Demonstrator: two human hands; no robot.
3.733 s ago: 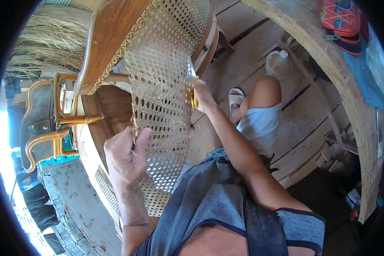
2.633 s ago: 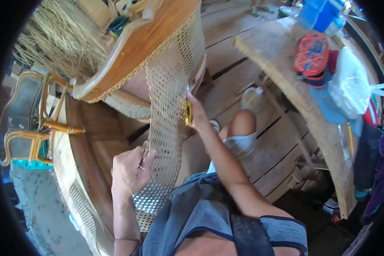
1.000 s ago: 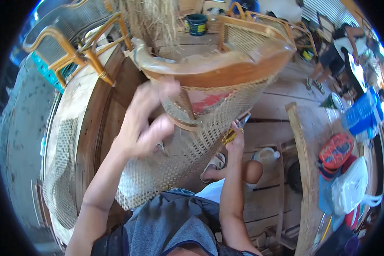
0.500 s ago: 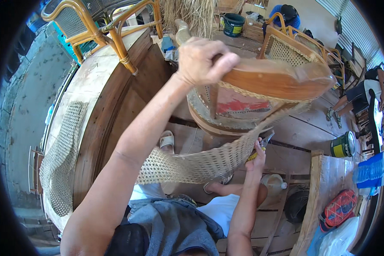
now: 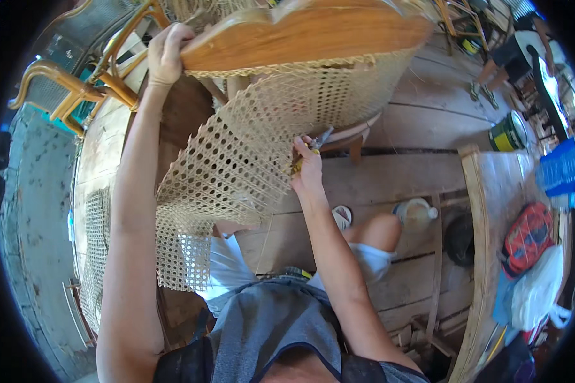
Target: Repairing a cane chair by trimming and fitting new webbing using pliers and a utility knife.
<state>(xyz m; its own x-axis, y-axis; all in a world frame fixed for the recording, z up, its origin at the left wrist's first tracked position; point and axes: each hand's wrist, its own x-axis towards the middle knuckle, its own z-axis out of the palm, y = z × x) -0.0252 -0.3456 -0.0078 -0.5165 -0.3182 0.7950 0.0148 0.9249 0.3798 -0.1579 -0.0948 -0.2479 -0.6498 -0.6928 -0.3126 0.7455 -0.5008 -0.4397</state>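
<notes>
At upper left of the frame, the left hand (image 5: 167,54) clamps the curved varnished wooden chair frame (image 5: 300,35). The pale woven cane webbing sheet (image 5: 249,159) hangs mid-frame. The right hand (image 5: 308,169) closes on a small metal tool (image 5: 319,139), largely hidden by fingers.

The left hand (image 5: 166,54) wraps the left end of the wooden chair frame (image 5: 306,38), so its fingers (image 5: 172,32) curl out of sight behind the wood, and the frame's far edge is cut off by the picture's top. The right hand (image 5: 308,169) covers most of a small tool (image 5: 318,140); only metal tips and a bit of yellow show, too little to tell its kind. The near end of the cane webbing (image 5: 236,166) hides part of the person's lap.
</notes>
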